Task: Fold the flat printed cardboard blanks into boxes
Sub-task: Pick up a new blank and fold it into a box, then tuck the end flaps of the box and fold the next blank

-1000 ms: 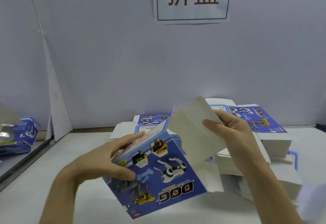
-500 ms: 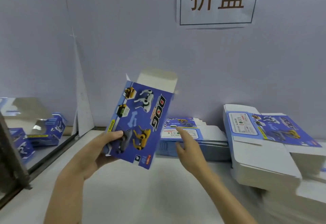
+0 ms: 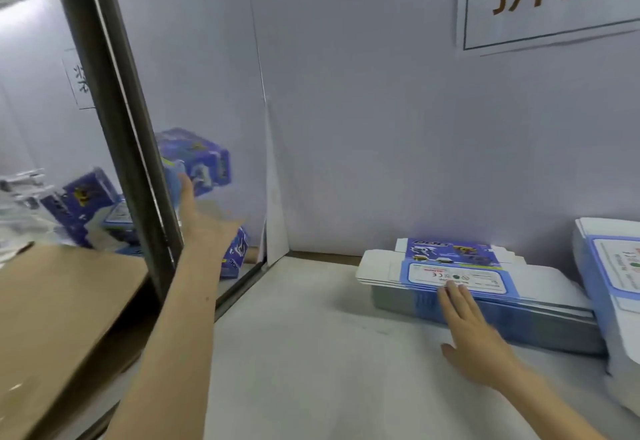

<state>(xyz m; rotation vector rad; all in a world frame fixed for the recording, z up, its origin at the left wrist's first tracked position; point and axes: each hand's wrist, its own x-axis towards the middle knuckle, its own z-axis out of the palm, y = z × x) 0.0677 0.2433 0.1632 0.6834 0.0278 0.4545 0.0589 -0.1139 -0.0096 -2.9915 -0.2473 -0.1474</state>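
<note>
While the folded box (image 3: 194, 162), gripped by the left hand (image 3: 204, 228) half a second ago, is being seen blurred in the air beyond the outstretched fingers, it is being judged as just released toward the finished boxes (image 3: 79, 197) at the left; the left hand is being held spread and empty. The right hand (image 3: 474, 332), fingers straight and close together, is being laid on the edge of the stack of flat blanks (image 3: 450, 269) near the back wall (image 3: 381, 127); the next blank is apparently being taken. A second blank stack (image 3: 609, 266) is being left at the far right; a dark metal post (image 3: 117, 120) and a brown carton (image 3: 52, 301) are being passed closely by the left arm.
</note>
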